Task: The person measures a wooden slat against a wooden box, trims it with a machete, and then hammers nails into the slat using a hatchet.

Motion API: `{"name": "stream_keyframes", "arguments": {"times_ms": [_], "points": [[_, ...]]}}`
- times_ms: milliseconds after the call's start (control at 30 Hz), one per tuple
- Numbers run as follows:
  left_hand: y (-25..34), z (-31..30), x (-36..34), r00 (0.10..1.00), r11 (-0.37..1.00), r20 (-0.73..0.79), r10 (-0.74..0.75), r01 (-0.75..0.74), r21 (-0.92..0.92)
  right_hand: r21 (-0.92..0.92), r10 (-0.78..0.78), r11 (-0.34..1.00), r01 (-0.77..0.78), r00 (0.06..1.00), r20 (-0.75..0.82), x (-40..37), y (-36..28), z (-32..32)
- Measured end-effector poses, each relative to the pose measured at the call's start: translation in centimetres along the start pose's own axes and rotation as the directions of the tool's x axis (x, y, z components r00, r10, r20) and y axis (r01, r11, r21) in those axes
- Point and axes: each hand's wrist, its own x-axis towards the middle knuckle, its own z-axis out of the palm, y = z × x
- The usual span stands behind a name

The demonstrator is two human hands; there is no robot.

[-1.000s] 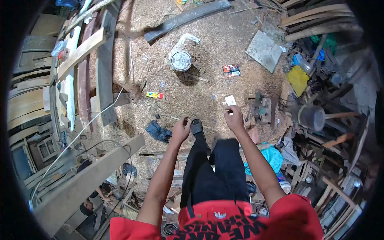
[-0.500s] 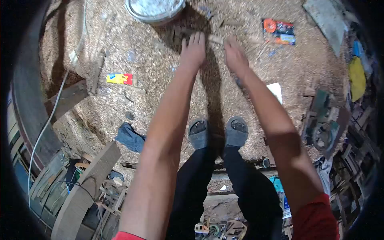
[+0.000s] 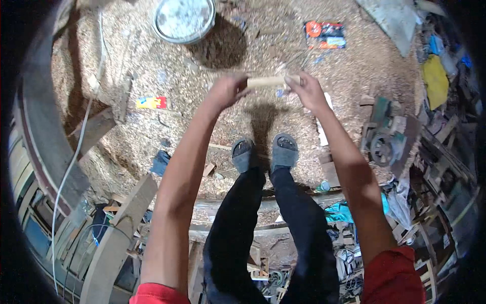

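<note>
A short pale wooden piece [image 3: 267, 81] is held level between my two hands, above ground covered in wood chips. My left hand [image 3: 228, 91] has its fingers closed round the left end. At the right end, my right hand [image 3: 305, 90] pinches the piece between thumb and fingers. Up and to the left of the hands stands a round bucket [image 3: 184, 20] with a whitish top. A black and orange packet [image 3: 325, 35] lies beyond my right hand.
A yellow and red wrapper [image 3: 151, 103] and a dark cloth [image 3: 160, 162] lie at left. A curved wooden board [image 3: 114, 243] stands lower left, near a pale cable [image 3: 73, 157]. At right sits a green machine [image 3: 383, 142]; a metal sheet [image 3: 392, 23] lies upper right.
Both hands have come up from the ground and nearer my body, now with the wooden piece between them. They are farther apart. The view has shifted slightly.
</note>
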Motion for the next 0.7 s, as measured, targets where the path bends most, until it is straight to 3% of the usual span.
{"name": "stream_keyframes", "arguments": {"times_ms": [33, 133, 200, 267, 300, 400, 533, 700], "points": [[1.5, -1.6, -1.6, 1.0, 0.99, 0.005, -0.017, 0.017, -0.143, 0.151, 0.048, 0.988, -0.043, 0.998, -0.027, -1.4, -2.9, -0.7], [8.7, -8.8, -6.8, 0.996, 0.899, -0.041, -0.075, 0.05, -0.435, 0.18, 0.193, 0.973, -0.144, 0.936, -0.293, -5.5, -11.5, -3.7], [14.5, -14.1, -10.1, 0.976, 0.843, -0.206, -0.072, -0.051, -0.536, 0.282, 0.15, 0.958, -0.051, 0.927, -0.344, -9.5, -20.3, -4.1], [21.1, -20.3, -13.5, 0.971, 0.733, -0.208, -0.113, -0.06, -0.678, 0.466, 0.107, 0.881, 0.076, 0.929, -0.355, -13.3, -28.0, -4.8], [25.0, -23.6, -15.3, 0.973, 0.688, -0.222, -0.06, -0.121, -0.716, 0.543, 0.119, 0.832, 0.113, 0.92, -0.374, -15.6, -32.2, -4.9], [35.4, -31.5, -21.0, 0.955, 0.348, -0.291, 0.053, -0.291, -0.891, 0.57, -0.011, 0.769, 0.289, 0.898, -0.44, -22.6, -44.5, -6.1], [44.0, -36.2, -26.2, 0.924, 0.305, -0.377, -0.067, -0.341, -0.89, 0.415, -0.064, 0.815, 0.403, 0.776, -0.628, -32.4, -56.7, -6.9], [54.2, -38.6, -32.4, 0.905, -0.011, -0.42, -0.068, -0.422, -0.907, 0.351, -0.115, 0.737, 0.577, 0.62, -0.776, -44.3, -63.3, -5.8]]}}
